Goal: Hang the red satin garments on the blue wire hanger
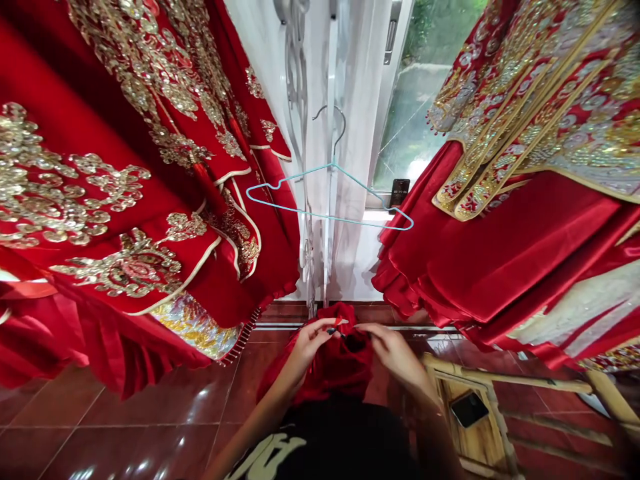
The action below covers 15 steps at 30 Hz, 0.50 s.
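Fingers of the left hand (309, 348) and right hand (395, 353) pinch a bunched red satin garment (340, 367). A teal wire hanger (330, 217) hangs ahead, in the narrow gap between one embroidered red robe (125, 200) and another (500, 247).

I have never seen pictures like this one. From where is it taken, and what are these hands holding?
A camera worn on a person's head took this picture, looking forward and down, so the black shirt at the bottom is the wearer's own. There is no machine, only bare hands. The left hand and right hand both pinch a bunched red cloth. Red garments with gold embroidery hang on both sides, with a light blue wire hanger between them. Below is a shiny tile floor. What looks like a phone lies on a wooden seat.
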Each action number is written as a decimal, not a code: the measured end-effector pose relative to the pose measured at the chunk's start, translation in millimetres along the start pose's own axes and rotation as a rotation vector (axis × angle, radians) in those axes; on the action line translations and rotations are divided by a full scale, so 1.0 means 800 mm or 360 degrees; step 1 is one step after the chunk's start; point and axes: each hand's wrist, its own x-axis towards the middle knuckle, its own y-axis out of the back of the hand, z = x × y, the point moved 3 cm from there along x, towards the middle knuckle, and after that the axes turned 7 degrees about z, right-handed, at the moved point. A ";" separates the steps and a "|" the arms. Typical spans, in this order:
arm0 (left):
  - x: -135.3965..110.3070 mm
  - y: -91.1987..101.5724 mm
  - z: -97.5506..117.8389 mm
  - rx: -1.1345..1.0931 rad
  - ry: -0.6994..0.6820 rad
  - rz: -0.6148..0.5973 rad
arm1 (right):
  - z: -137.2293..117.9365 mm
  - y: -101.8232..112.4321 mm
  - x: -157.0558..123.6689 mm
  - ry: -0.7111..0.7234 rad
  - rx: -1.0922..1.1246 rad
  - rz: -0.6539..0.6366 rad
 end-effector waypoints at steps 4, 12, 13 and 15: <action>-0.007 0.000 0.004 0.0199 -0.0136 -0.0092 | -0.009 -0.064 0.004 0.0080 0.0202 -0.0228; -0.009 0.024 0.005 0.0464 -0.0180 0.0017 | 0.006 -0.084 0.003 0.0259 0.0352 -0.0035; -0.009 0.026 0.004 0.0495 -0.0207 0.0035 | 0.004 -0.083 0.003 0.0280 0.0348 -0.0074; -0.009 0.030 0.000 0.0552 -0.0253 0.0056 | 0.000 -0.082 0.004 0.0306 0.0320 -0.0153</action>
